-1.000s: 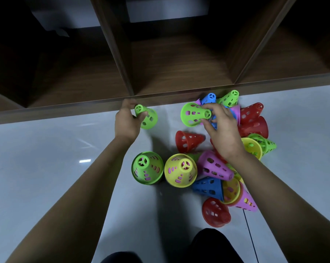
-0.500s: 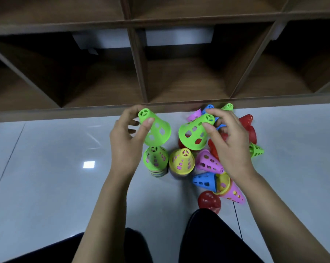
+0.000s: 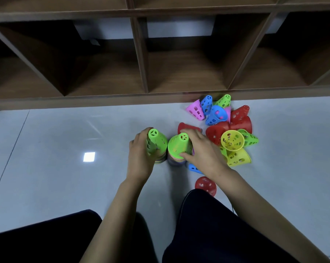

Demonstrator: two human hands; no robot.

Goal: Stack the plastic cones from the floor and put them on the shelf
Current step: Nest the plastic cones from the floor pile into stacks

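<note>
Left hand (image 3: pixel 139 156) grips left stack (image 3: pixel 156 144) (right hand (image 3: pixel 204 152), right stack (image 3: pixel 177 147)).

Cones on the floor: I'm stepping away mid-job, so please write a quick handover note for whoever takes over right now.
Left hand grips the left stack, upright on the floor, green cone on top.
Right hand grips the right stack beside it, also green-topped.
Done: two short stacks started.
Left: the loose pile to the right of the stacks and a red cone near the knee need stacking; then everything goes on the shelf, where no cones show yet.
</note>
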